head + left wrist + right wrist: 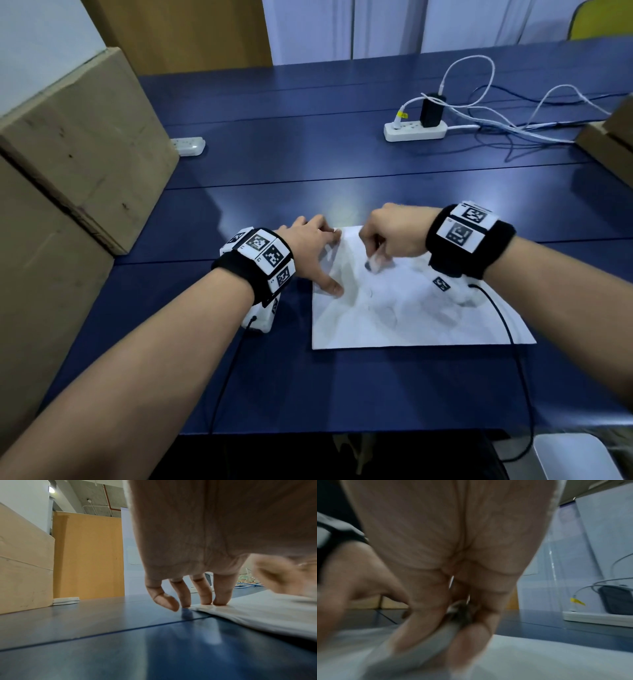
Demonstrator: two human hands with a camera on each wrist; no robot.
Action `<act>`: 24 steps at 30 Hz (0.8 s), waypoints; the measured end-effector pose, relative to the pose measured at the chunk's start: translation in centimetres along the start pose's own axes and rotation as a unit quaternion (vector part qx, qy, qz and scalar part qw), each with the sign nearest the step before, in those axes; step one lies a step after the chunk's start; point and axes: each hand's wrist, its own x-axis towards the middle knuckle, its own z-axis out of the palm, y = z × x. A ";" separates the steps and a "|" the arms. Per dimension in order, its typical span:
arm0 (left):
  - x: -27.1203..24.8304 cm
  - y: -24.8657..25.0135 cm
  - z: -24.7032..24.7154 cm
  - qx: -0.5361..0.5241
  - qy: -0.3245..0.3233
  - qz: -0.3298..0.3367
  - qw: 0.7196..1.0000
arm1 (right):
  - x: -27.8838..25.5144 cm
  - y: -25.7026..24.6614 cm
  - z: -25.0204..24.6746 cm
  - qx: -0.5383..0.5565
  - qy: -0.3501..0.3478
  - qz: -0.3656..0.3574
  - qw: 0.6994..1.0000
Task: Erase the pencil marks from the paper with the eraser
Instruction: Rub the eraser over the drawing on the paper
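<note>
Right hand (pixel 394 236) pinches a white block eraser (pixel 375 264) against the white paper sheet (pixel 411 315); left hand (pixel 310 251), fingers spread flat, presses its corner.

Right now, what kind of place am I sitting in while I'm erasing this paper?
Probably an office or meeting room doubling as storage. You sit at a long blue table carrying a power strip with a charger and loose cables, large cardboard boxes stand at your left, and a yellow chair is across.
</note>
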 end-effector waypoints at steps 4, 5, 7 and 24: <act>0.2 0.1 -0.1 0.008 -0.006 0.005 1.000 | 0.0 -0.2 0.3 -0.010 -0.009 0.002 1.000; 0.2 0.1 -0.1 0.010 -0.006 0.008 1.000 | 0.5 0.1 0.1 -0.005 0.031 0.024 0.999; 0.2 0.2 -0.2 0.010 -0.012 0.008 1.000 | 1.4 0.8 -0.3 0.010 0.102 0.063 0.993; 0.5 0.1 -0.1 0.012 -0.013 0.002 1.000 | 0.7 1.0 -0.3 0.007 0.074 0.056 0.996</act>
